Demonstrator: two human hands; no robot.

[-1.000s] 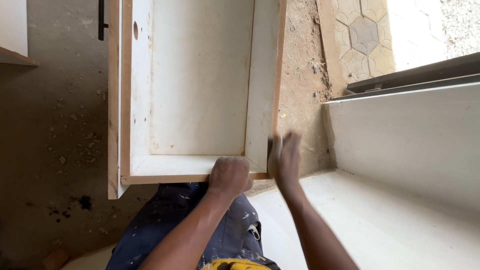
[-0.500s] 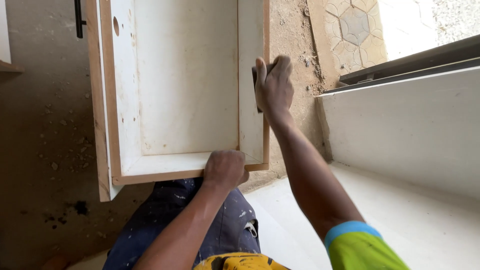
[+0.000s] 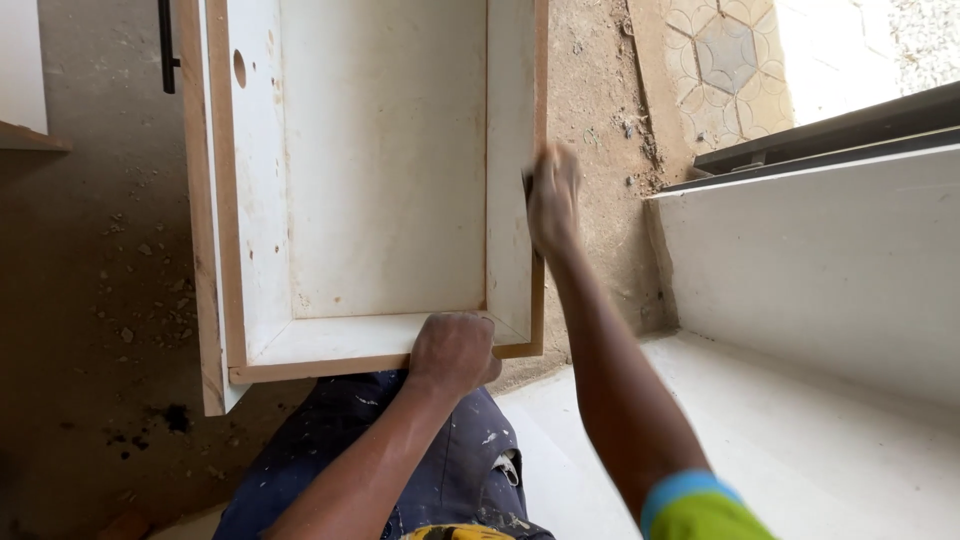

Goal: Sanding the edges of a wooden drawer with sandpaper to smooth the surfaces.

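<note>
Nearest, the left hand is closed over the near edge of a white drawer box that rests against the person's paint-flecked trousers. Further out, the right hand presses on the drawer's right side wall; it is blurred, so I cannot tell whether it grips. The drawer looks stiff, boxy and fairly heavy, best held by two opposite walls, since its raw board edges could chip. Beyond lie the dusty floor and a white panel
</note>
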